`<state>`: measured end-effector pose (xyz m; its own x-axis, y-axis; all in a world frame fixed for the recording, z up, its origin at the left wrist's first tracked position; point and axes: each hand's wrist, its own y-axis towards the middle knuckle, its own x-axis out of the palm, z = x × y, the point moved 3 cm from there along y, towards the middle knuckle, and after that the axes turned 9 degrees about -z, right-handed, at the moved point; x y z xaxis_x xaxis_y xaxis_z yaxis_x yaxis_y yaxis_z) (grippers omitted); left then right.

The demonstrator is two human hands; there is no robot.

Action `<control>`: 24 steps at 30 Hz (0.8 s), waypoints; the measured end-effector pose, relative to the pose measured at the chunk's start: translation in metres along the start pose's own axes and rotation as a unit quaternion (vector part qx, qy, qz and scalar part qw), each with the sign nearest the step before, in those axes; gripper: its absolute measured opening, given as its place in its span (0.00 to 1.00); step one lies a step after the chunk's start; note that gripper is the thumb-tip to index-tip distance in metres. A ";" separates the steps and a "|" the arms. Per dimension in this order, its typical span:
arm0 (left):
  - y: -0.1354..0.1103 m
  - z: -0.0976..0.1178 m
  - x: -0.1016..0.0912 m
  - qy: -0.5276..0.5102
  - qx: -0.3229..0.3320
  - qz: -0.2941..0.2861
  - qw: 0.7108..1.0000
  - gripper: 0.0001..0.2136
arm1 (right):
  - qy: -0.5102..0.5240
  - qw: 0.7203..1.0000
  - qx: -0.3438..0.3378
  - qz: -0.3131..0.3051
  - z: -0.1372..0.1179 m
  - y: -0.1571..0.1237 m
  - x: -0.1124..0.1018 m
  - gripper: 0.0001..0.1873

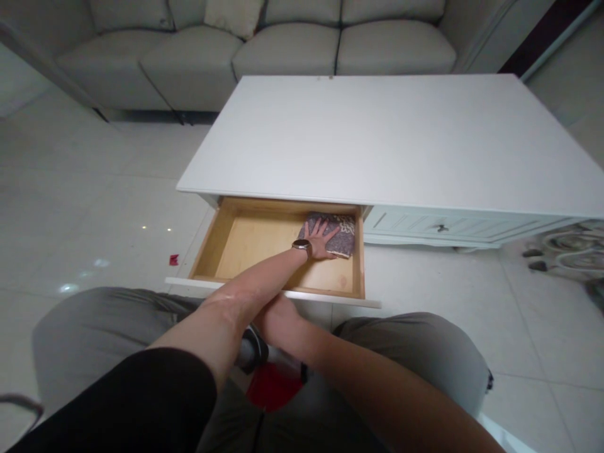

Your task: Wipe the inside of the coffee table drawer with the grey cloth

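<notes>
My left hand (319,242), with a watch on its wrist, reaches into an open wooden drawer (255,234). Its fingers are spread flat on a folded, grey-purple patterned cloth (346,236) in the drawer's right back corner. Beneath my left forearm, my right hand (279,318) is close to the drawer's white front panel (330,300). The fingers of that hand are hidden, so I cannot see what they hold, if anything. Just below it, between my legs, is a partly covered object with a red part (274,387) and grey and black parts.
The drawer extends from a white coffee table (387,138); a second drawer front with a knob (442,228) is closed at the right. Behind stands a grey sofa (287,53). A small red scrap (174,259) lies on the tiled floor. My knees flank the drawer.
</notes>
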<state>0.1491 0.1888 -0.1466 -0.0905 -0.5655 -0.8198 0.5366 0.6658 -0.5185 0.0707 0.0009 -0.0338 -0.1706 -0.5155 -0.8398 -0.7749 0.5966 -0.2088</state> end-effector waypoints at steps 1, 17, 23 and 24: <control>-0.004 -0.009 -0.001 0.002 -0.003 -0.006 1.000 0.57 | -0.019 1.000 0.001 -0.014 0.000 -0.004 -0.003 0.17; -0.136 -0.214 0.017 -0.012 -0.266 -0.024 0.964 0.57 | -0.106 0.991 -0.033 -0.071 -0.001 -0.018 -0.014 0.12; -0.134 -0.207 0.021 -0.004 -0.256 -0.050 0.965 0.60 | -0.114 0.990 -0.034 -0.072 -0.001 -0.019 -0.013 0.12; -0.134 -0.205 0.020 -0.003 -0.254 -0.051 0.966 0.61 | -0.114 0.990 -0.035 -0.071 -0.001 -0.019 -0.013 0.12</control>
<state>-0.0967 0.1880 -0.1436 -0.1148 -0.6432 -0.7570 0.0443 0.7580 -0.6508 0.0870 -0.0048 -0.0185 0.0782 -0.4341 -0.8975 -0.8226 0.4805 -0.3041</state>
